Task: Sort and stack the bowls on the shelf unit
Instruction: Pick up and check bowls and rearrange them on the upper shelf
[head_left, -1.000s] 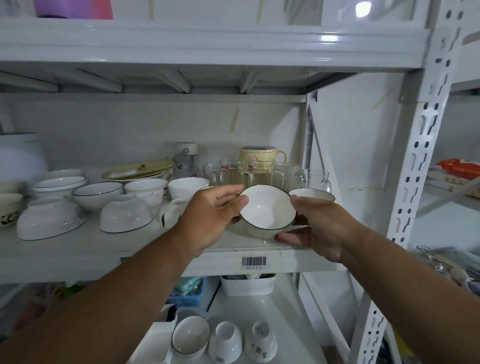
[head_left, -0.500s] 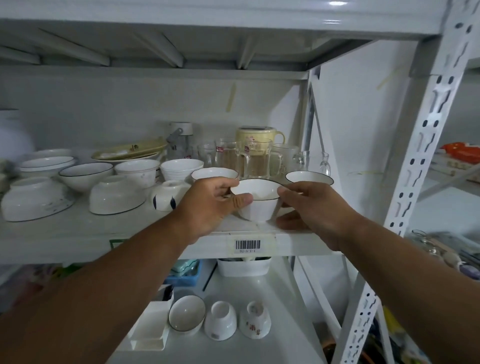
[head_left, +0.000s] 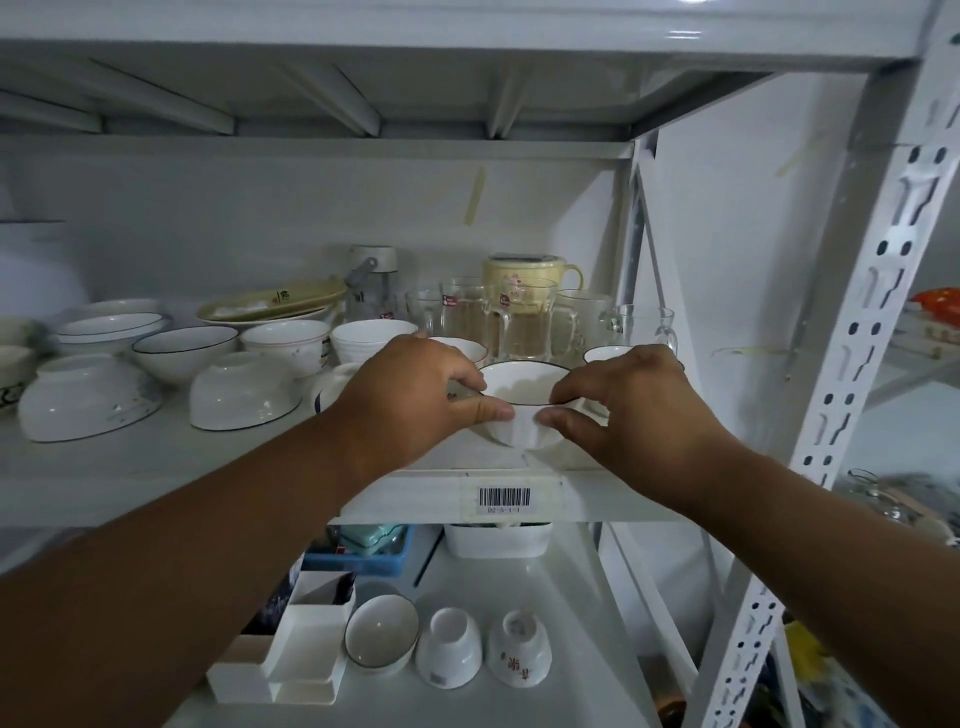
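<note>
Holding dark-rimmed bowl (head_left: 522, 402) at front edge of shelf (head_left: 156, 467), left hand (head_left: 410, 397) and right hand (head_left: 631, 410) pinching opposite walls. Glazed ceramic: rigid, slick, chip-prone, I judge; best grip under rim.

Bare shelf (head_left: 156, 467) is left open to the left of the fingers (head_left: 470, 382). Behind them the way is blocked by glass mugs (head_left: 519, 322); upturned bowls (head_left: 241, 389) are crowded farther left.
</note>
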